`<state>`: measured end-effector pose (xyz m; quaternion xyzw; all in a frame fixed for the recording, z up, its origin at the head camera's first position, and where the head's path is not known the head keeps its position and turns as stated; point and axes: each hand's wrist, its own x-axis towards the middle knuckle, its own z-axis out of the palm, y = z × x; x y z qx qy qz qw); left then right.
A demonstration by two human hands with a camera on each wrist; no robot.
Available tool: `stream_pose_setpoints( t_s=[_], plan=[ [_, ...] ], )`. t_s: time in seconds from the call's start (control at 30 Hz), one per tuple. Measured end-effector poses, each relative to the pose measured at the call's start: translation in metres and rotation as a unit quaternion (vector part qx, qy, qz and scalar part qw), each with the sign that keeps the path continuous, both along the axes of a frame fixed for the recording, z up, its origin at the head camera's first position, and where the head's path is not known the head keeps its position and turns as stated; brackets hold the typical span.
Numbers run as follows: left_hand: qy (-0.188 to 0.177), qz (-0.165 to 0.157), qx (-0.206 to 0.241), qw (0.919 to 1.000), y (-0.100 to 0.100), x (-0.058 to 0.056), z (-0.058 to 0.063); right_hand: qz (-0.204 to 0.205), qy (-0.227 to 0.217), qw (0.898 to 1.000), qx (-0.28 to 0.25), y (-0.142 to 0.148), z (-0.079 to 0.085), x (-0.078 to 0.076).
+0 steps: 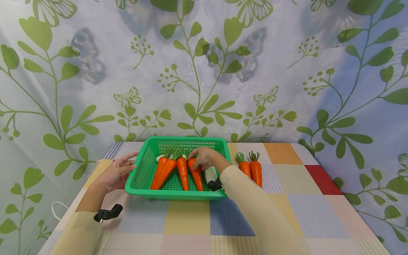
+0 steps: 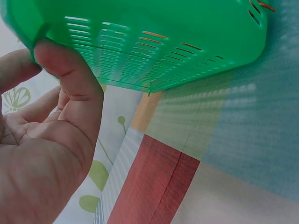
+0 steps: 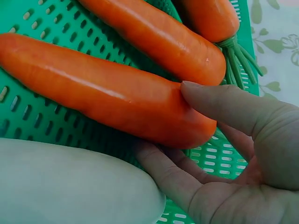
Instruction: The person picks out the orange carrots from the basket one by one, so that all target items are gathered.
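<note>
A green plastic basket [image 1: 178, 193] stands on the table, with several orange carrots [image 1: 167, 171] lying side by side in it, green stems to the back. My right hand [image 1: 206, 157] reaches in and pinches the rightmost carrot [image 3: 107, 95] near its stem end, thumb on one side and fingers on the other. Beside it lies a smooth white radish [image 3: 70, 182], close to my fingers and partly covered by the wrist camera in the head view. At the basket's left rim, my left hand [image 1: 118, 173] holds the edge between thumb and finger.
Two more carrots [image 1: 256, 171] lie on the table right of the basket, partly behind my right sleeve. A patchwork tablecloth [image 1: 188, 216] covers the table. Behind hangs a curtain [image 1: 204, 71] with leaves and butterflies. A white cable [image 1: 54, 209] loops at the left edge.
</note>
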<state>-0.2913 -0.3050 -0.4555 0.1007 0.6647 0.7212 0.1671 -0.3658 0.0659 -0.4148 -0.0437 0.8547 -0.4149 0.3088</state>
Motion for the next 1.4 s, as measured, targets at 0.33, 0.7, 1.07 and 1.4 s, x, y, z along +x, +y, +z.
stream_pose_setpoints(
  t_s=[0.33,0.7,1.07,1.4],
  plan=[
    [-0.003,-0.002,0.007,1.0,0.0,0.0,-0.001,-0.011,0.008,1.0,-0.02,0.005,0.003,0.002],
    [-0.006,-0.001,0.006,1.0,0.0,0.001,-0.001,-0.011,0.012,0.998,-0.055,0.014,0.005,0.005],
    [-0.002,0.0,0.012,0.9999,-0.001,0.001,-0.001,-0.026,0.007,0.993,-0.113,0.022,0.009,0.007],
    [-0.007,0.001,0.01,0.9999,0.0,0.001,-0.001,-0.035,0.005,0.988,-0.151,0.029,0.019,0.011]
  ],
)
